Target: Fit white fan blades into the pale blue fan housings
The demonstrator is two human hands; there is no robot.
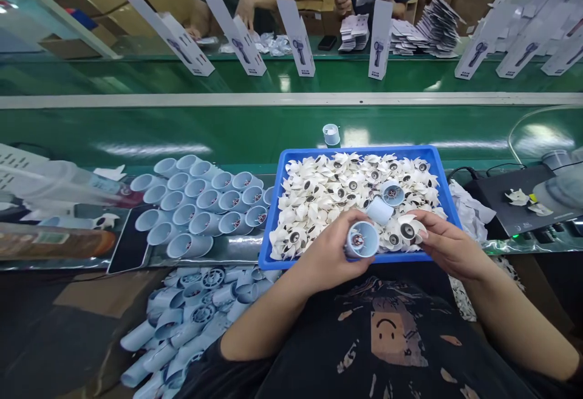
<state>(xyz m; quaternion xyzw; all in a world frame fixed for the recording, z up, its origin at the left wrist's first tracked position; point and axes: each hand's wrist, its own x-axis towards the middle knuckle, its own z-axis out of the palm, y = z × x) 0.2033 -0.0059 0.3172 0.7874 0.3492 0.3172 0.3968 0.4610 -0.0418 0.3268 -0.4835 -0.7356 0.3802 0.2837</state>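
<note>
My left hand [334, 253] is closed round a light-blue plastic housing [363, 240], its open end turned up toward me with wires and a metal part inside. In my right hand [449, 244] a white fan impeller [407, 229] with a dark hub is pinched between thumb and fingers. Both hands are over the near side of a blue tray [444, 180] filled with white impellers [319, 198]. Two more blue housings lie on that pile: one on its side [379, 211] just beyond my left hand, another [392, 193] with its open end showing.
Rows of blue housings [204, 198] lie on the bench to the left, with more heaped below [195, 320]. One housing [331, 134] stands on the green conveyor [204, 126]. White boxes [380, 40] line the far side, where two people work. A black device [519, 198] sits right.
</note>
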